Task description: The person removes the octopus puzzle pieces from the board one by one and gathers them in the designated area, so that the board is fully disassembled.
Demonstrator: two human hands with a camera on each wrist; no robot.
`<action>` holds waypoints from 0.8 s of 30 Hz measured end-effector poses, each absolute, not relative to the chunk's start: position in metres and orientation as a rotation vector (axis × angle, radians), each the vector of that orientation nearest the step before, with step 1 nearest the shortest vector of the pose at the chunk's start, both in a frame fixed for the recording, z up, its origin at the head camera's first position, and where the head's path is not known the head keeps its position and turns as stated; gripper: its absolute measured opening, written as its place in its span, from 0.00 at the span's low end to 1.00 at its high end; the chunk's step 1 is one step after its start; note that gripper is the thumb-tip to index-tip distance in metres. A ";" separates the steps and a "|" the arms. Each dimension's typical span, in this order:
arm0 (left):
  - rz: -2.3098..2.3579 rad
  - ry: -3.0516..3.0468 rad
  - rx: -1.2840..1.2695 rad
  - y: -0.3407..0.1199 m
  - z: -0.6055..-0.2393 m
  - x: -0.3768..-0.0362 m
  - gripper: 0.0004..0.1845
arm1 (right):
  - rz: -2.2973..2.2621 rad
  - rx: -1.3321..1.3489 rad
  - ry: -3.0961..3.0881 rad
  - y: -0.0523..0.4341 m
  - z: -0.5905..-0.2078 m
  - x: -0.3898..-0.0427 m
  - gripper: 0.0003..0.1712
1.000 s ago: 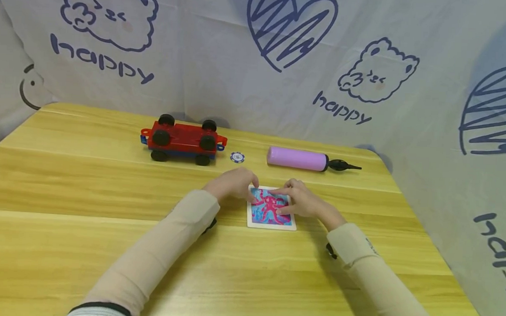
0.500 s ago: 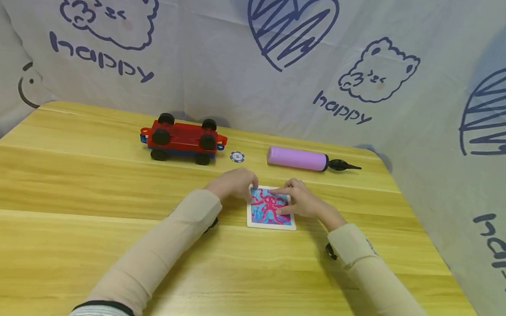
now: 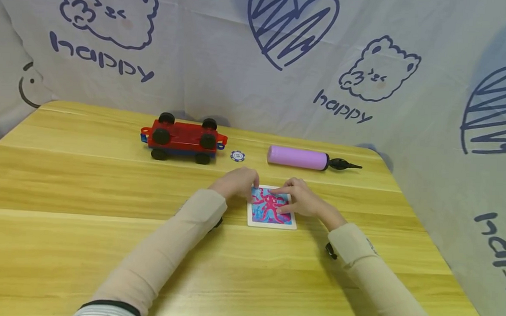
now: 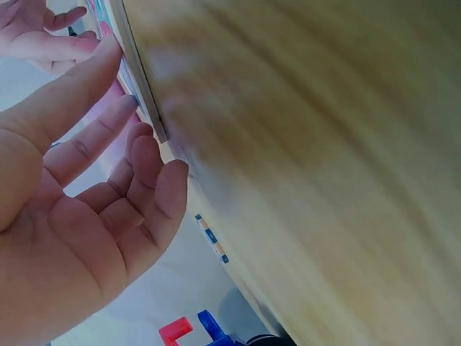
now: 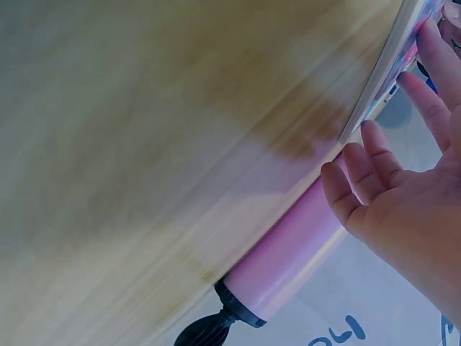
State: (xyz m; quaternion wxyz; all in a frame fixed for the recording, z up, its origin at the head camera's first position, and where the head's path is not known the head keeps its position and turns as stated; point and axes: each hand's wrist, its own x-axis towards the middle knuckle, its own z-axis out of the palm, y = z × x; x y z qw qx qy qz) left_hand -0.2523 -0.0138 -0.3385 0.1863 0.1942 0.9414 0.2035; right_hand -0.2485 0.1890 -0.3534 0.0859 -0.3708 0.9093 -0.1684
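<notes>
A white-bordered picture card (image 3: 271,211) with a pink octopus on blue lies flat on the wooden table (image 3: 65,192). My left hand (image 3: 240,183) rests at its upper left corner, with relaxed fingers (image 4: 137,148) touching the card's edge (image 4: 141,83). My right hand (image 3: 300,200) lies on the card's right side, index finger stretched along its top. In the right wrist view its fingers (image 5: 374,155) are nearly straight beside the card edge (image 5: 379,83). Neither hand lifts the card.
A red and blue toy car chassis (image 3: 183,140) with black wheels stands at the back. To its right lie a small blue and white chip (image 3: 237,156) and a pink hand pump (image 3: 297,158) with a black nozzle. A printed cloth (image 3: 257,59) walls the table's back and right.
Both hands stay on the card. My left forearm has slid slightly to the right.
</notes>
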 end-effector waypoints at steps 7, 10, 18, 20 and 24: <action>0.610 2.651 0.497 -0.013 -0.336 -0.254 0.18 | -0.556 -1.096 2.662 0.189 -0.353 -0.250 0.27; 0.620 2.643 0.481 -0.013 -0.334 -0.255 0.17 | -0.578 -1.119 2.658 0.188 -0.354 -0.251 0.26; 0.642 2.595 0.459 -0.012 -0.334 -0.258 0.16 | -0.578 -1.095 2.682 0.185 -0.358 -0.254 0.24; 0.634 2.586 0.463 -0.012 -0.335 -0.260 0.16 | -0.595 -1.075 2.685 0.184 -0.359 -0.255 0.24; 0.587 2.585 0.492 -0.011 -0.335 -0.262 0.16 | -0.639 -1.044 2.682 0.185 -0.361 -0.256 0.24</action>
